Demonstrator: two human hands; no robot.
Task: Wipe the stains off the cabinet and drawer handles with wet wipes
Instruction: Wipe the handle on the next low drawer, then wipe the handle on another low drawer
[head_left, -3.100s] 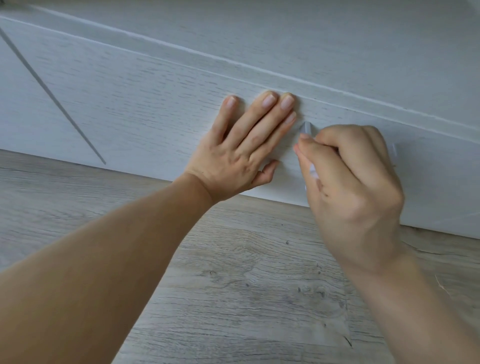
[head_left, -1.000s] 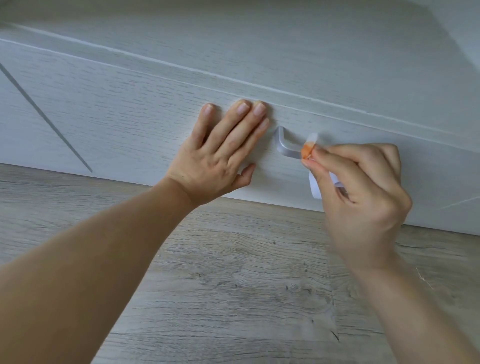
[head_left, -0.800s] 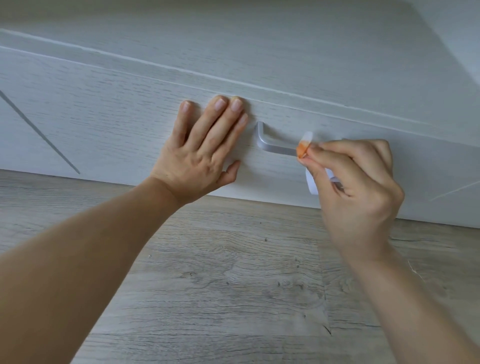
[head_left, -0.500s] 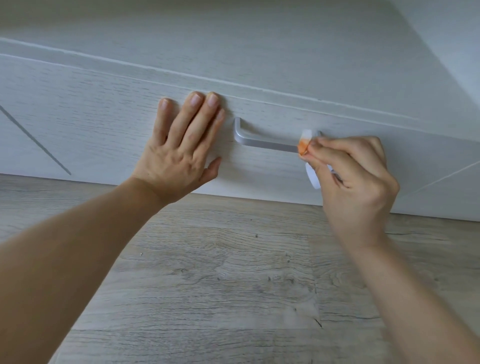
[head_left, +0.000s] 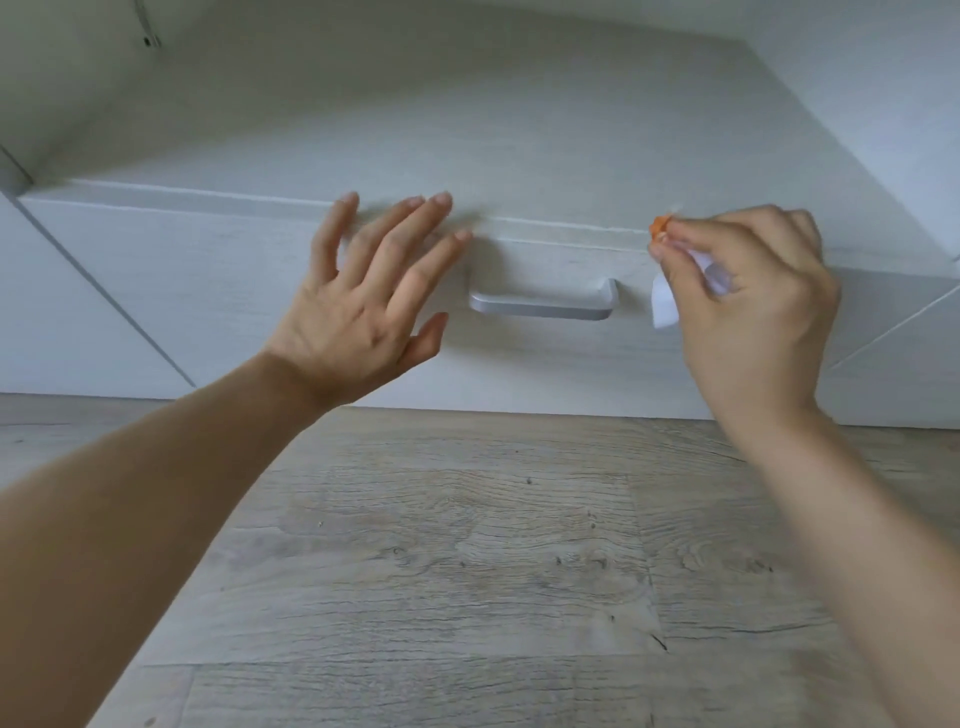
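2 hands: left (head_left: 363, 317) spread; right (head_left: 748, 306) pinches 1 wipe (head_left: 665, 306); 1 handle (head_left: 543, 304).

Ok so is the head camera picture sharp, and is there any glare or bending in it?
Head view: left hand smeared by motion blur at the fingertips; handle and floor fairly sharp; light soft and even, no glare, only a faint shadow under the handle; wide-angle lens bows the drawer front edges.

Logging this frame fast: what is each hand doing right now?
Left hand: open, fingers spread, holding nothing.
Right hand: fingers pinching the orange-stained wet wipe, off the drawer handle.
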